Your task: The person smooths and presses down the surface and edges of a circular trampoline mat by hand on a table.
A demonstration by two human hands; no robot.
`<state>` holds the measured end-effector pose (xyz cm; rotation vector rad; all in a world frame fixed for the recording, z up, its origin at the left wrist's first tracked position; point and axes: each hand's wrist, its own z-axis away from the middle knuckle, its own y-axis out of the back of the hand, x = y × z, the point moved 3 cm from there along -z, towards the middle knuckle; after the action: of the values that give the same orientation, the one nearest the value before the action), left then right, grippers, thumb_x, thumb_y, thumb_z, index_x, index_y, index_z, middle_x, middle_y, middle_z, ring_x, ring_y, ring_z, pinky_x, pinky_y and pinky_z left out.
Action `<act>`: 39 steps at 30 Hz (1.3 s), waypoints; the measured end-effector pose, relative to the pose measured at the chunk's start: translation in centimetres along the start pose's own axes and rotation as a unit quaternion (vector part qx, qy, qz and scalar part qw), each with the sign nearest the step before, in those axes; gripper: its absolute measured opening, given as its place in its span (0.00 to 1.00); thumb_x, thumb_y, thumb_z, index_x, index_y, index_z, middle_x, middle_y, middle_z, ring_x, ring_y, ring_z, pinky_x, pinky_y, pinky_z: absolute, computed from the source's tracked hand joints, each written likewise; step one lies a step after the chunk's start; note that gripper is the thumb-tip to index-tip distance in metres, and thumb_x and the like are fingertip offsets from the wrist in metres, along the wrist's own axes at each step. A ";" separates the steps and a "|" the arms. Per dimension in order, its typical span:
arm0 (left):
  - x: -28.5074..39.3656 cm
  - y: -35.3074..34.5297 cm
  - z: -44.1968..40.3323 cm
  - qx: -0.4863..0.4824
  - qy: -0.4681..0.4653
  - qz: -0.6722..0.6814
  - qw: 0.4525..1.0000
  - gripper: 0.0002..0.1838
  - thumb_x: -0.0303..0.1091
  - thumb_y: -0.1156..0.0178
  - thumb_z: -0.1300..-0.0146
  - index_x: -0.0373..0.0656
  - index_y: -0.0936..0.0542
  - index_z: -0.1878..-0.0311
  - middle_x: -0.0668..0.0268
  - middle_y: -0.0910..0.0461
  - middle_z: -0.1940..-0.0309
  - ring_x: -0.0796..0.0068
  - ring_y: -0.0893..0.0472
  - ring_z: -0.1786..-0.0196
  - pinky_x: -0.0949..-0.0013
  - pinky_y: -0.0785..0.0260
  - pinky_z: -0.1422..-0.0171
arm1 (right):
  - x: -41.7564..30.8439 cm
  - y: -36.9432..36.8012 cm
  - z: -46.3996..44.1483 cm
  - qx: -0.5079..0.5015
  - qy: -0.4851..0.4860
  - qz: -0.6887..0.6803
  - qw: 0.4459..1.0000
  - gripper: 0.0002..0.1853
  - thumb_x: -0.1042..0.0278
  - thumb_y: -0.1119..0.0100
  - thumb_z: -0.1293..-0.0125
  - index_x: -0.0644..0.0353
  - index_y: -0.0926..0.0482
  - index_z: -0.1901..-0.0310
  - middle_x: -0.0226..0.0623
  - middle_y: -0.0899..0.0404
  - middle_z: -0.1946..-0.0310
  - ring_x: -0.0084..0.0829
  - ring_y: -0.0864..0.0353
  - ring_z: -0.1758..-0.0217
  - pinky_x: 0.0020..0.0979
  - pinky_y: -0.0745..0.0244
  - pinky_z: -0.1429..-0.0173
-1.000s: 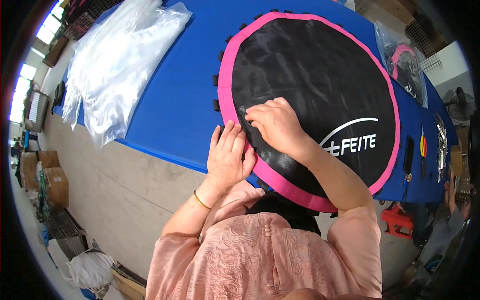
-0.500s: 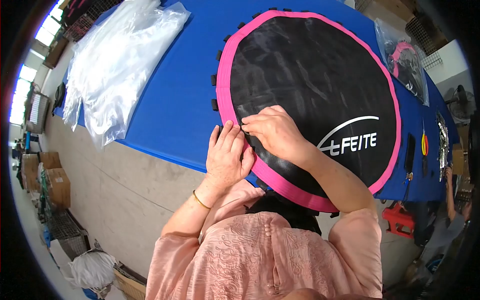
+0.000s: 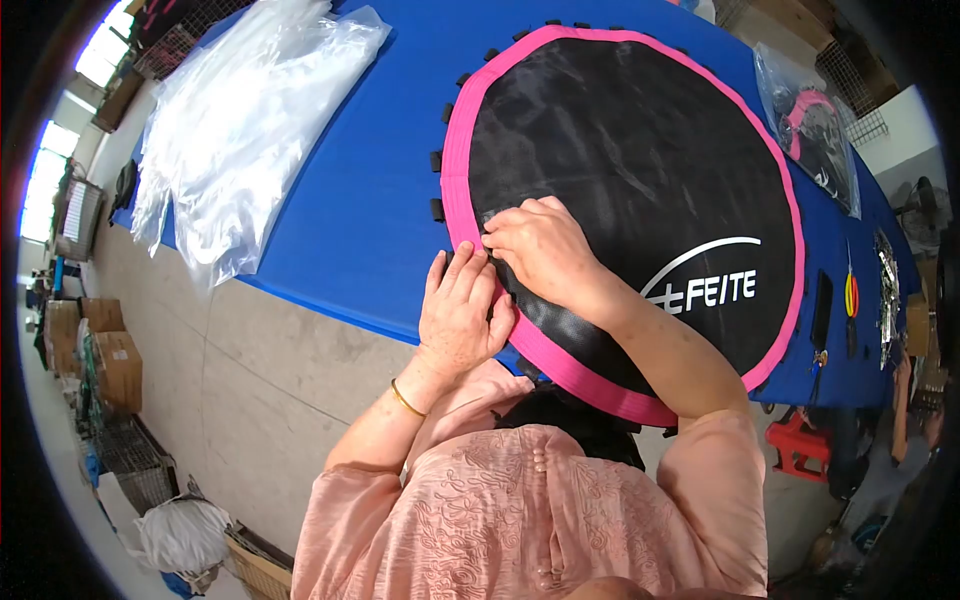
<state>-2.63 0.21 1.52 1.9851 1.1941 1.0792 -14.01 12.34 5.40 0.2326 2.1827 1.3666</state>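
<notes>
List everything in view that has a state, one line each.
Black mat: spread out, near edge overhanging the blue table
Left hand: laid on the pink border
Right hand: bunched near that border
Clear plastic bags: heaped, draping over the table edge
Pink-and-black item: bagged

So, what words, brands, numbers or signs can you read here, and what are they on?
"FEITE", in white after a stylised t-like mark: on the round black mat with the pink edge.
Too small to read: the mark on a cardboard box at the left.
</notes>
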 end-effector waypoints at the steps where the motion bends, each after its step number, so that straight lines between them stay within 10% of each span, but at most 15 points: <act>1: 0.0 0.0 0.0 -0.001 0.000 0.000 1.000 0.22 0.38 0.34 0.39 0.34 0.18 0.45 0.50 0.19 0.39 0.49 0.24 0.28 0.41 0.38 0.22 | -0.2 0.0 0.1 -0.001 0.002 0.000 1.000 0.08 0.70 0.32 0.36 0.57 0.08 0.57 0.33 0.10 0.53 0.35 0.15 0.51 0.39 0.27 0.39; 39: -0.2 -0.1 0.0 -0.006 0.007 -0.004 1.000 0.21 0.38 0.34 0.39 0.34 0.17 0.46 0.50 0.18 0.40 0.49 0.24 0.28 0.42 0.39 0.20 | 1.8 -1.5 -2.0 0.039 -0.002 0.045 0.998 0.08 0.69 0.32 0.37 0.55 0.08 0.58 0.30 0.10 0.54 0.34 0.16 0.53 0.39 0.28 0.42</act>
<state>-2.70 0.08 1.38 1.9648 1.1988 1.0944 -16.40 10.80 4.09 0.3656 2.2500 1.3283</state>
